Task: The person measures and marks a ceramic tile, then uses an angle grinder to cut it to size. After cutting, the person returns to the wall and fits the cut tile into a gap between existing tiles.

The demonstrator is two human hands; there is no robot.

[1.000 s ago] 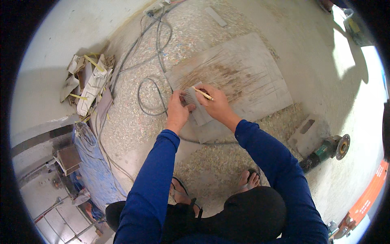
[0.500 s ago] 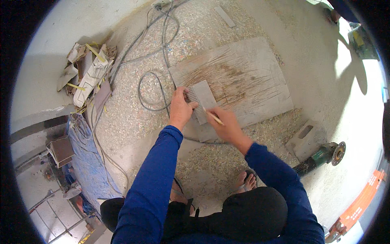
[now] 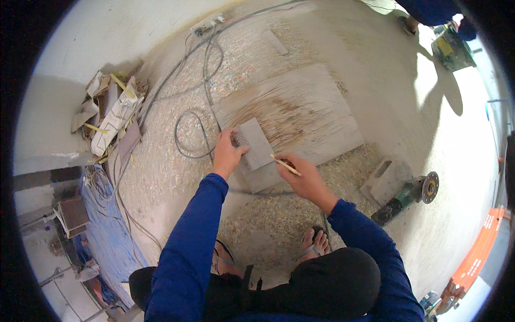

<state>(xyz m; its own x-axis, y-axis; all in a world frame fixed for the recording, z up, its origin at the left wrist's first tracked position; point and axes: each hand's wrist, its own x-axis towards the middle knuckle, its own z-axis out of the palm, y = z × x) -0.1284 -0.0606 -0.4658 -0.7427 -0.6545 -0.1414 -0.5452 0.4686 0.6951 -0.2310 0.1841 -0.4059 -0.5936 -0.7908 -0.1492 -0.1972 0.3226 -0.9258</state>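
Observation:
A small grey rectangular tile (image 3: 256,140) lies on a larger tile board (image 3: 330,118) that is scored with brown streaks. My left hand (image 3: 229,153) is closed on the small tile's left edge, fingertips curled at its upper side and thumb along its lower part. My right hand (image 3: 303,177) grips a pale yellow pencil (image 3: 287,166), its point at the right edge of the small tile near the lower corner. Grey cable runs just left of the board.
Scrap pieces (image 3: 113,110) lie at left by a blue sheet (image 3: 110,236). An angle grinder (image 3: 399,201), a block (image 3: 378,180) and an orange object (image 3: 475,252) are at right. A narrow strip (image 3: 274,42) lies ahead; another person (image 3: 429,9) is at upper right, near a bucket (image 3: 450,51).
My right hand with the pencil has moved down the small tile toward its lower right, uncovering more of it. Another person has come into view at upper right.

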